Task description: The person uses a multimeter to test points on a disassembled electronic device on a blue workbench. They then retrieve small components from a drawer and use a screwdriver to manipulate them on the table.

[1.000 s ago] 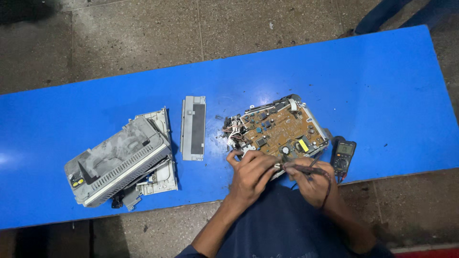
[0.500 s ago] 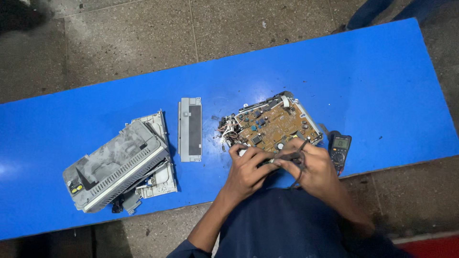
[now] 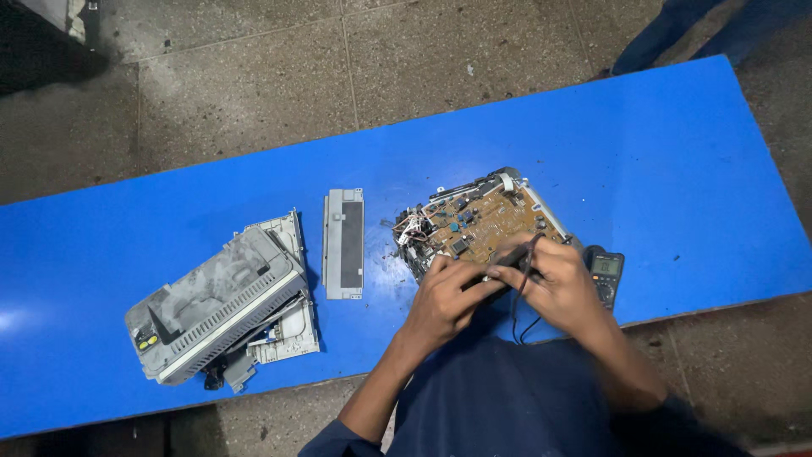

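Both hands, left hand [image 3: 446, 296] and right hand [image 3: 558, 283], curl over the circuit board [image 3: 486, 222].

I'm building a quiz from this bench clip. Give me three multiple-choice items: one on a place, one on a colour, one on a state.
1. Where does the dark handheld multimeter lie?
A. right of the brown circuit board
B. on the grey dusty printer housing
C. on the floor

2. What colour is the flat tabletop?
A. red
B. blue
C. white

3. What is the right hand doing?
A. resting open
B. holding a thin black probe
C. lifting the narrow grey panel

Answers: 1 A, it sits at the board's right edge. 2 B, plainly blue. 3 B, fingers close on the probe.
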